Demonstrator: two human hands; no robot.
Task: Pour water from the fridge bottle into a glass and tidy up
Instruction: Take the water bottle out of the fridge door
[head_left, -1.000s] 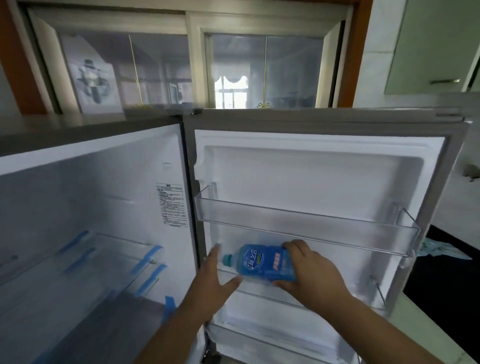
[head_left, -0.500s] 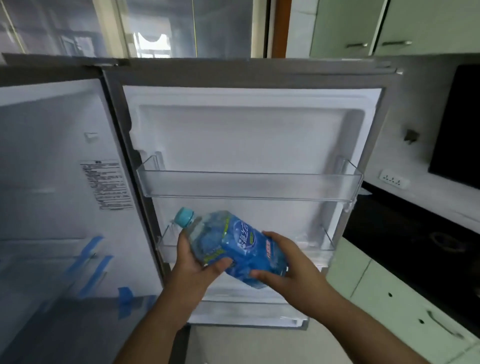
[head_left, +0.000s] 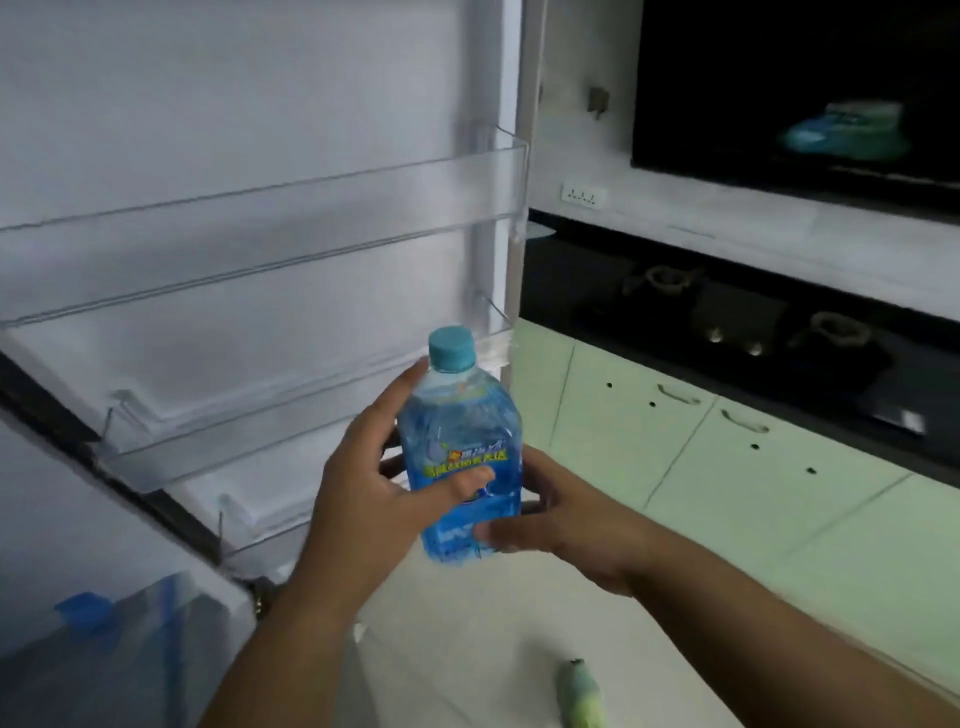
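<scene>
A blue plastic water bottle (head_left: 464, 447) with a teal cap stands upright between both hands, in front of the open fridge door (head_left: 249, 130). My left hand (head_left: 374, 488) wraps its left side, thumb across the label. My right hand (head_left: 561, 519) holds the lower right side, thumb on the front. The cap is on. No glass is in view.
Clear door shelves (head_left: 291, 228) of the fridge hang at the left. A dark gas hob (head_left: 727, 332) sits on the counter at the right above pale green cabinet doors (head_left: 675, 447). A slipper tip (head_left: 579, 691) shows on the floor below.
The bottle came out of the lower door shelf, went from lying flat to upright, and both hands now hold it. The view has swung right toward the counter.
</scene>
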